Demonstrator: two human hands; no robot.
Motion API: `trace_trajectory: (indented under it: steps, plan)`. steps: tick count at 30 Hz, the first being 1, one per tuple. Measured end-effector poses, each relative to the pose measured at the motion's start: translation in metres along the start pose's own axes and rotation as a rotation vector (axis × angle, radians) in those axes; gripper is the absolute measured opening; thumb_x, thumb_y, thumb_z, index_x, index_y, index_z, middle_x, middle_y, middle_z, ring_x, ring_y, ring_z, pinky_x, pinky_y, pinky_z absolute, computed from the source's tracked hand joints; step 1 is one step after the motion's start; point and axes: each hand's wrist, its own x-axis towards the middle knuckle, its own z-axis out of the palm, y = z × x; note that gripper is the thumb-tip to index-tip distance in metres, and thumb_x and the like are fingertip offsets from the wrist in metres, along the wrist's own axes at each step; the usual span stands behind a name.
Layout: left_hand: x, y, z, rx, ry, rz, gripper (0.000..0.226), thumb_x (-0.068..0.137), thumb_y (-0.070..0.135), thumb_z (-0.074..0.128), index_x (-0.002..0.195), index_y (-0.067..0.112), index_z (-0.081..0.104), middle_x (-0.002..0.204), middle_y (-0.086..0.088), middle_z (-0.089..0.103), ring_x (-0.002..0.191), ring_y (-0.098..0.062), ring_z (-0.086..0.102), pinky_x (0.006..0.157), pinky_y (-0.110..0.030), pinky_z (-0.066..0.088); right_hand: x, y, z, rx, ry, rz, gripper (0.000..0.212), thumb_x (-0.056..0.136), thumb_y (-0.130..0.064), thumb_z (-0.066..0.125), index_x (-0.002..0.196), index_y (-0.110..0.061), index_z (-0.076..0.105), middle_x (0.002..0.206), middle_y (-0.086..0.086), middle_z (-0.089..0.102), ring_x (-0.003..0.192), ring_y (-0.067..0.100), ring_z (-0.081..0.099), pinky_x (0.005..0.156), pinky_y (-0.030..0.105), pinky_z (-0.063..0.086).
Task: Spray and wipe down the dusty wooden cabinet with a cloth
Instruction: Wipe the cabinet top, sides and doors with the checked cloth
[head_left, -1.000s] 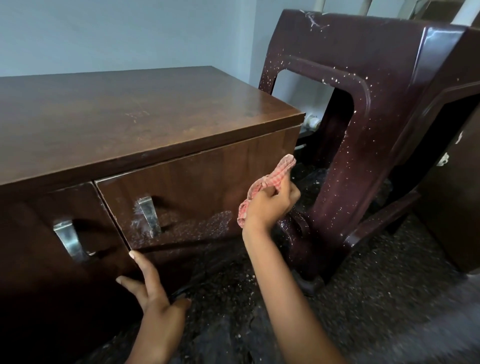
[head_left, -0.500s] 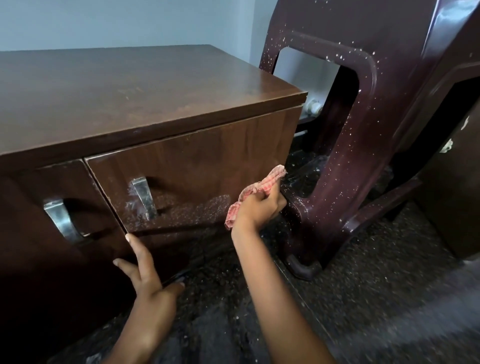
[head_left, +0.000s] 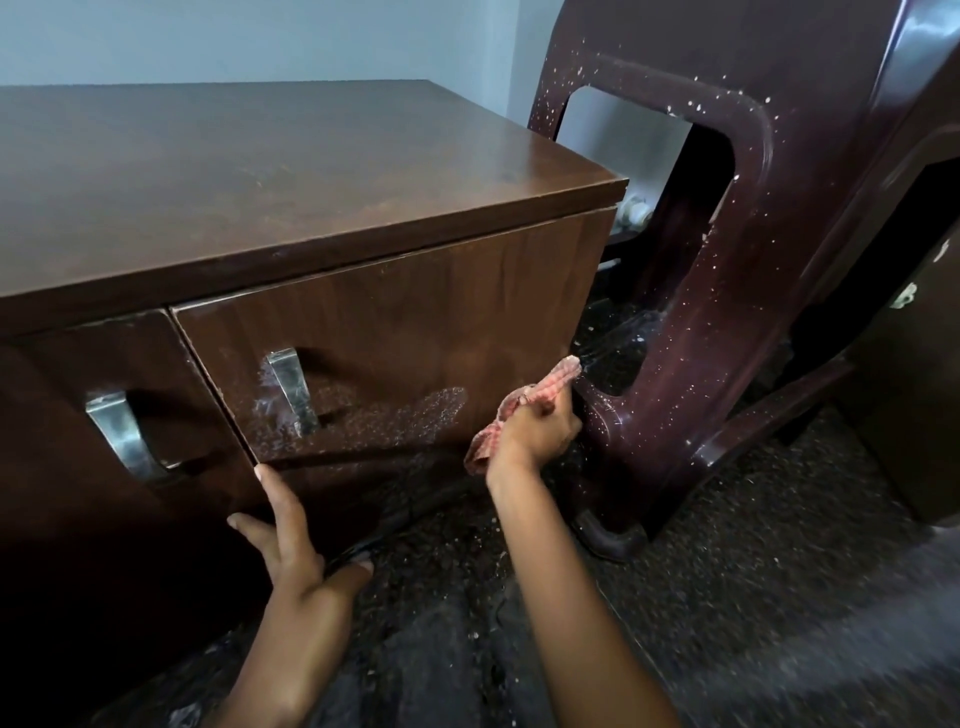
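A low dark wooden cabinet (head_left: 291, 182) fills the left half of the view, with two doors and a metal handle (head_left: 291, 392) on the right door. Grey dust or spray speckles (head_left: 415, 413) cover the lower part of that door. My right hand (head_left: 535, 434) is shut on a pink checked cloth (head_left: 545, 392), pressed at the door's lower right corner. My left hand (head_left: 291, 551) rests open with fingers spread against the bottom edge of the cabinet, below the gap between the doors.
A maroon plastic chair (head_left: 727, 291), spattered with white specks, stands tipped close against the cabinet's right side. The floor (head_left: 753, 545) is dark and speckled. A pale wall (head_left: 260, 36) runs behind the cabinet. A dark piece of furniture (head_left: 914, 395) sits at the far right.
My right hand has carried the cloth down the right door from near its upper right edge to its lower right corner. My left hand has stayed at the cabinet's bottom edge.
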Motion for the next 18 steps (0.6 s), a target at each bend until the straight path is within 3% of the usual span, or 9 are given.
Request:
trace_trajectory:
  steps: [3, 5, 6, 8, 10, 12, 14, 16, 18]
  plan:
    - [0.001, -0.005, -0.001, 0.008, -0.003, 0.009, 0.104, 0.088, -0.011, 0.047, 0.135, 0.055, -0.017, 0.145, 0.011, -0.042, 0.13, 0.0, -0.018, 0.118, -0.043, 0.013, 0.0, 0.019, -0.003, -0.008, -0.001, 0.168, 0.042, 0.091, -0.002, 0.047, 0.126, -0.022, 0.061, 0.106, 0.017, 0.058, 0.086, 0.023, 0.061, 0.079, 0.032, 0.052]
    - [0.003, -0.006, 0.0, 0.008, -0.002, 0.018, 0.105, 0.087, -0.012, 0.048, 0.135, 0.055, -0.018, 0.144, 0.012, -0.043, 0.133, -0.002, -0.019, 0.117, -0.044, 0.012, -0.005, 0.036, -0.005, 0.042, -0.052, 0.308, 0.036, 0.091, 0.003, 0.042, 0.111, -0.019, 0.062, 0.073, 0.009, 0.061, 0.047, 0.006, 0.055, 0.046, 0.018, 0.048]
    - [0.003, -0.007, 0.001, 0.009, -0.002, 0.021, 0.105, 0.087, -0.012, 0.048, 0.135, 0.055, -0.018, 0.144, 0.012, -0.044, 0.135, -0.005, -0.021, 0.117, -0.045, 0.012, -0.009, 0.042, -0.007, 0.047, -0.076, 0.347, 0.035, 0.091, 0.006, 0.04, 0.107, -0.017, 0.061, 0.061, 0.004, 0.056, 0.035, 0.003, 0.048, 0.038, 0.014, 0.041]
    - [0.004, -0.008, 0.003, 0.014, 0.006, 0.036, 0.107, 0.086, -0.013, 0.049, 0.135, 0.055, -0.018, 0.144, 0.01, -0.044, 0.138, -0.009, -0.022, 0.117, -0.046, 0.011, -0.022, 0.034, -0.01, 0.063, -0.119, 0.284, 0.034, 0.088, 0.003, 0.044, 0.106, -0.017, 0.065, 0.064, 0.006, 0.056, 0.041, 0.011, 0.054, 0.045, 0.02, 0.049]
    - [0.006, -0.009, 0.004, 0.025, 0.02, 0.045, 0.108, 0.085, -0.013, 0.049, 0.135, 0.054, -0.018, 0.144, 0.009, -0.044, 0.139, -0.01, -0.021, 0.118, -0.046, 0.011, -0.023, 0.029, -0.007, 0.014, -0.092, 0.136, 0.037, 0.086, -0.001, 0.051, 0.115, -0.018, 0.066, 0.09, 0.01, 0.052, 0.068, 0.024, 0.06, 0.069, 0.034, 0.056]
    - [0.006, -0.01, 0.003, 0.026, 0.017, 0.044, 0.108, 0.085, -0.014, 0.049, 0.135, 0.054, -0.018, 0.145, 0.009, -0.043, 0.139, -0.01, -0.021, 0.118, -0.045, 0.011, -0.018, 0.026, -0.002, -0.003, -0.027, 0.112, 0.042, 0.089, -0.003, 0.051, 0.127, -0.018, 0.059, 0.101, 0.005, 0.045, 0.085, 0.02, 0.053, 0.083, 0.029, 0.047]
    - [0.006, -0.01, 0.002, 0.014, 0.003, 0.041, 0.107, 0.086, -0.014, 0.049, 0.135, 0.054, -0.018, 0.145, 0.01, -0.043, 0.138, -0.008, -0.02, 0.118, -0.045, 0.012, -0.007, 0.036, -0.001, 0.02, 0.018, 0.225, 0.034, 0.092, -0.005, 0.048, 0.119, -0.02, 0.063, 0.096, 0.007, 0.052, 0.076, 0.016, 0.052, 0.067, 0.022, 0.048]
    - [0.005, -0.011, 0.001, 0.011, -0.008, 0.035, 0.107, 0.086, -0.013, 0.049, 0.135, 0.055, -0.017, 0.145, 0.012, -0.042, 0.138, -0.008, -0.019, 0.117, -0.046, 0.013, -0.004, 0.056, -0.006, 0.107, -0.058, 0.466, 0.029, 0.095, -0.001, 0.042, 0.088, -0.022, 0.062, 0.068, 0.005, 0.057, 0.052, 0.012, 0.048, 0.045, 0.018, 0.039]
    - [0.005, -0.013, -0.001, 0.026, -0.017, 0.031, 0.109, 0.085, -0.013, 0.05, 0.133, 0.057, -0.018, 0.144, 0.014, -0.043, 0.136, -0.006, -0.02, 0.118, -0.046, 0.012, -0.013, 0.072, -0.017, 0.098, -0.133, 0.605, 0.034, 0.096, 0.002, 0.04, 0.077, -0.022, 0.055, 0.058, 0.001, 0.05, 0.043, 0.009, 0.043, 0.048, 0.02, 0.034]
